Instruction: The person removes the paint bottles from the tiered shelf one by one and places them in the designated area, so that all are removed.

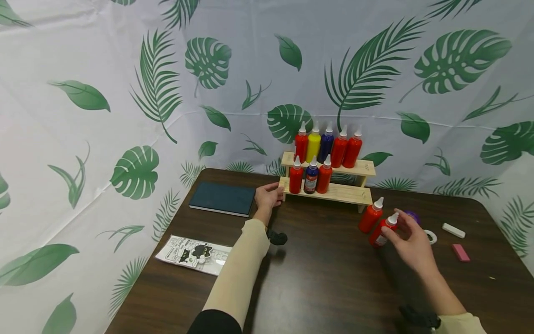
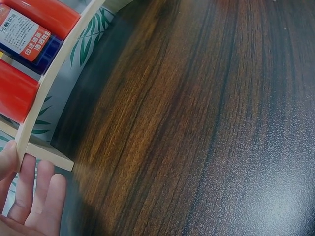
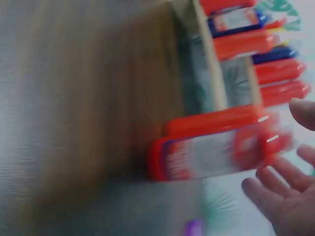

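Observation:
A two-tier wooden rack [image 1: 346,193] stands at the back of the table, with red, yellow and blue squeeze bottles with white nozzle tips on it. My left hand [image 1: 269,197] pinches the left end of the lower tier, thumb above and fingertips below in the left wrist view. Right of the rack, two red squeeze bottles stand on the table, one behind [image 1: 369,219] and one nearer [image 1: 379,234]. My right hand [image 1: 410,243] is at the nearer bottle's top, thumb and fingers spread on either side of it; the right wrist view is blurred.
Beyond the right hand are a purple round thing [image 1: 413,216], a white ring [image 1: 430,237], a white block [image 1: 453,230] and a pink block [image 1: 460,253]. On the left lie a dark notebook [image 1: 223,197] and a clear packet with black cat pictures [image 1: 193,254]. A leaf-print cloth hangs behind.

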`<state>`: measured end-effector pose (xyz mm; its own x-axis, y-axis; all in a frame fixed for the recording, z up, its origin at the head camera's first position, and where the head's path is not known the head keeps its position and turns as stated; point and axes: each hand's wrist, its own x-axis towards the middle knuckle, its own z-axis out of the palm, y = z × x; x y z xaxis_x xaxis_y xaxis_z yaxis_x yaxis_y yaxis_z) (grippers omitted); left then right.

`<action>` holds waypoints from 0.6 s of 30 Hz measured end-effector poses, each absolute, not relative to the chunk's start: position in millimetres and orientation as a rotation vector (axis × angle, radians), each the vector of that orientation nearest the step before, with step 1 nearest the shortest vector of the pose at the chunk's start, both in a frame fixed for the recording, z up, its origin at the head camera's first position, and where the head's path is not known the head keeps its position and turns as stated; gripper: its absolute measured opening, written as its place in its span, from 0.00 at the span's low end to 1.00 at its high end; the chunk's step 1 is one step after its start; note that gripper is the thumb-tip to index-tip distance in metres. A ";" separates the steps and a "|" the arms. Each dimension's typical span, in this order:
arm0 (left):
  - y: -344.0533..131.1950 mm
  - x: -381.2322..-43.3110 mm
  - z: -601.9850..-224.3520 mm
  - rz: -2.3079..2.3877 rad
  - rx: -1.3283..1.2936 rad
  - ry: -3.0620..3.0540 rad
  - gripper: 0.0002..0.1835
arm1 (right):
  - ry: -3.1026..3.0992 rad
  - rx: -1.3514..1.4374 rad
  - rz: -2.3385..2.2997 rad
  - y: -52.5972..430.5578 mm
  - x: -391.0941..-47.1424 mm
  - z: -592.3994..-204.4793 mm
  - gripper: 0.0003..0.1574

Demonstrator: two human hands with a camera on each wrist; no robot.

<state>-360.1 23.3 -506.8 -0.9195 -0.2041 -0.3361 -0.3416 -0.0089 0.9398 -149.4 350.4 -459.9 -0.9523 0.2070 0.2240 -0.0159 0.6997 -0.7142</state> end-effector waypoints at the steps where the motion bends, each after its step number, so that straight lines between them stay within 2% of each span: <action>1: 23.6 -359.9 -506.9 2.087 -0.585 2.139 0.11 | -2.625 -0.152 1.097 349.7 -150.0 -452.1 0.40; 10: 21.9 -357.1 -507.3 2.095 -0.569 2.132 0.11 | -2.692 -0.039 0.958 318.3 -180.7 -377.5 0.42; 14: 22.3 -357.5 -508.0 2.086 -0.580 2.128 0.11 | -2.817 -0.004 0.957 294.2 -208.6 -366.4 0.45; 18: 23.8 -357.4 -507.5 2.095 -0.570 2.134 0.11 | -2.887 0.049 1.020 276.7 -243.6 -372.7 0.45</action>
<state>-357.4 23.8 -507.5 -0.9254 -0.1945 -0.3254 -0.3289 -0.0148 0.9442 -243.6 276.7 -372.7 -0.9964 -0.0040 0.0850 -0.0565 0.7779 -0.6259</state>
